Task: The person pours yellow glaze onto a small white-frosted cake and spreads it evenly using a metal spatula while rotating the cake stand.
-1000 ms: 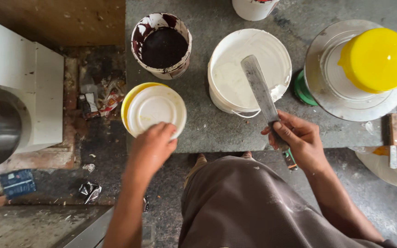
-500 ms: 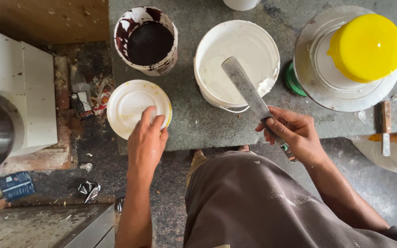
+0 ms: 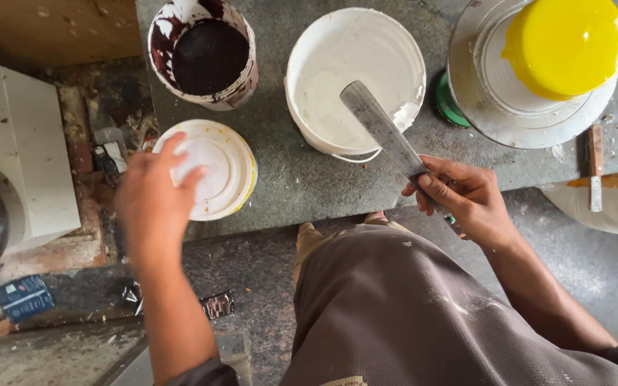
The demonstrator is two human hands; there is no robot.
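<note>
The left hand (image 3: pixel 153 204) rests fingers-down on the white lid of a small yellow-rimmed can (image 3: pixel 212 170), touching it without a closed grasp. The right hand (image 3: pixel 466 196) is clenched around the handle of a flat metal scraper (image 3: pixel 380 129), whose blade slants up over the rim of the white bucket (image 3: pixel 355 75). The white bucket, holding white paint, stands on the grey bench (image 3: pixel 309 179). The small can sits left of the white bucket and below it, at the bench edge. A dark-paint can (image 3: pixel 205 53) stands left of the white bucket. A large container with a yellow lid (image 3: pixel 563 43) stands right of the white bucket. A small paint brush (image 3: pixel 595 168) lies further right.
</note>
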